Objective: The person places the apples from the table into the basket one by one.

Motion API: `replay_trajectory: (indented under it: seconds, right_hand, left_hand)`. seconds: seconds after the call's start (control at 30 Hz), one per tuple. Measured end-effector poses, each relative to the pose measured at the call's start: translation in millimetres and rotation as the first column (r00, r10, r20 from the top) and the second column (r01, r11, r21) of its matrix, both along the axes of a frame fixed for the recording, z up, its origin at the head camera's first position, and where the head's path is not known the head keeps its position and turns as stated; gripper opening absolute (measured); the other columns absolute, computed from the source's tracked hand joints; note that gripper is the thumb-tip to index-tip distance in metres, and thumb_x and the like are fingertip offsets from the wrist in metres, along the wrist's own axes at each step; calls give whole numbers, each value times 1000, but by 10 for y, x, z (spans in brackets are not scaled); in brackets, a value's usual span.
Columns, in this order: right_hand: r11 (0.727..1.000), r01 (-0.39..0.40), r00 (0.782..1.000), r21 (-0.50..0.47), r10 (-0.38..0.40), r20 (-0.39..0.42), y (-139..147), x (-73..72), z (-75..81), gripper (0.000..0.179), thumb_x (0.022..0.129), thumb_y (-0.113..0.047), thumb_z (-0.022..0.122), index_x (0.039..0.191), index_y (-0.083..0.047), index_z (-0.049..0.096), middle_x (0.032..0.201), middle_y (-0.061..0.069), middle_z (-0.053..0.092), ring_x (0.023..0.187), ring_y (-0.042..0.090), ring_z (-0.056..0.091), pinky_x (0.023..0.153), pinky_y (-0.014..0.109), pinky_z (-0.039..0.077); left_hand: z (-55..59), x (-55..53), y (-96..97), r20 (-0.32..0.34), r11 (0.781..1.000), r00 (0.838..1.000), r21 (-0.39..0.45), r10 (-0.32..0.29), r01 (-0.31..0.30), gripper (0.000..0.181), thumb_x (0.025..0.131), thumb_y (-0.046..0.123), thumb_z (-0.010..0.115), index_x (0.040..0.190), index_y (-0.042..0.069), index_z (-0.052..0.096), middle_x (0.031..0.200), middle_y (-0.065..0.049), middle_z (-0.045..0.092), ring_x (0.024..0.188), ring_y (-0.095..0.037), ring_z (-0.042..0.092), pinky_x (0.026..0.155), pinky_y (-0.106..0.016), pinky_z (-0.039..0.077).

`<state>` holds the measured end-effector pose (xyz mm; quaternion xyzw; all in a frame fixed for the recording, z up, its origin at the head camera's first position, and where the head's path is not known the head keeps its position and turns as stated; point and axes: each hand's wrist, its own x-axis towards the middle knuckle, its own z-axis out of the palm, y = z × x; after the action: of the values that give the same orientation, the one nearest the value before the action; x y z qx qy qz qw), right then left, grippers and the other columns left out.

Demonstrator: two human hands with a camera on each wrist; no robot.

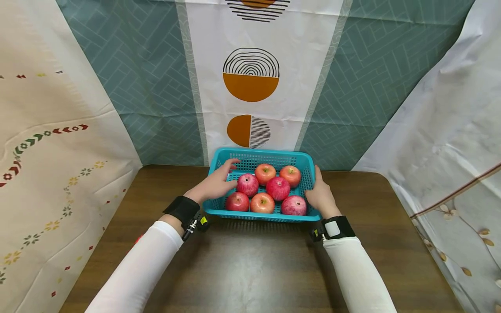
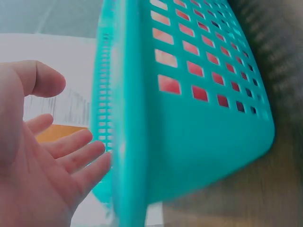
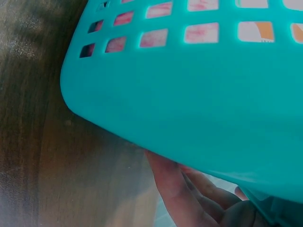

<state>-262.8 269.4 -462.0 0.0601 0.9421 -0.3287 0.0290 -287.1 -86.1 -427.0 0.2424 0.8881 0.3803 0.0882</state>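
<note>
A turquoise plastic basket with perforated walls sits near the back of the wooden table. Inside it lie several apples, some deep red, others orange-pink. My left hand is over the basket's left rim, its fingers spread and loosely bent. In the left wrist view, the palm and fingers show beside the basket rim, with nothing held. At the opposite end, my right hand grips the right rim, thumb over the inner side and fingers outside. Its fingers reach behind the turquoise wall in the right wrist view, partly hidden.
The brown wooden table extends in front of the basket and to both sides. A patterned cloth hangs right behind it. A small red thing peeks out beside the left sleeve, mostly hidden. Light cloths border both sides.
</note>
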Motion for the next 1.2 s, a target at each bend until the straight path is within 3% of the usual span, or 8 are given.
replay_trajectory:
  seconds: [0.3, 0.5, 0.63, 0.93, 1.2]
  right_hand:
    - [1000, 6, 1000, 10, -6, 3, 15, 3, 10, 93, 90, -9, 54, 159, -16, -7, 130, 34, 53, 97, 44, 61, 74, 58, 53]
    - [1000, 11, 1000, 20, -11, 11, -4, 4, -2, 93, 91, -11, 56, 159, -17, -7, 128, 33, 55, 92, 41, 63, 72, 56, 54]
    - [1000, 3, 1000, 16, -3, 6, -13, 12, 16, 93, 91, -10, 56, 159, -15, -7, 128, 34, 55, 93, 42, 63, 73, 57, 54]
    - [1000, 10, 1000, 18, -10, 14, -29, 15, 34, 92, 92, -11, 56, 159, -16, -7, 130, 34, 54, 95, 43, 62, 73, 57, 54]
    - [1000, 10, 1000, 17, -10, 5, -28, 14, 17, 92, 91, -11, 56, 159, -15, -5, 129, 34, 54, 94, 42, 62, 74, 57, 54]
  left_hand:
    - [71, 256, -311, -145, 999, 988, -27, -47, 44, 66, 97, 28, 59, 153, 14, 27, 152, -6, 36, 133, -19, 36, 106, -49, 40]
    - [35, 451, -575, -202, 998, 978, -47, -54, 45, 67, 97, 31, 61, 153, 15, 28, 152, -6, 34, 132, -23, 36, 101, -51, 45]
    - [-18, 644, -778, -233, 997, 972, -72, -34, 18, 68, 96, 28, 64, 153, 16, 29, 152, -2, 33, 136, -20, 32, 104, -52, 42]
    - [-166, 1101, -1314, -196, 991, 980, -118, 34, -58, 69, 98, 37, 62, 155, 20, 27, 154, -2, 30, 139, -24, 27, 107, -61, 34]
    - [-269, 1326, -1653, -173, 986, 984, -145, 51, -77, 73, 96, 43, 63, 155, 22, 26, 153, -7, 32, 138, -30, 29, 104, -64, 33]
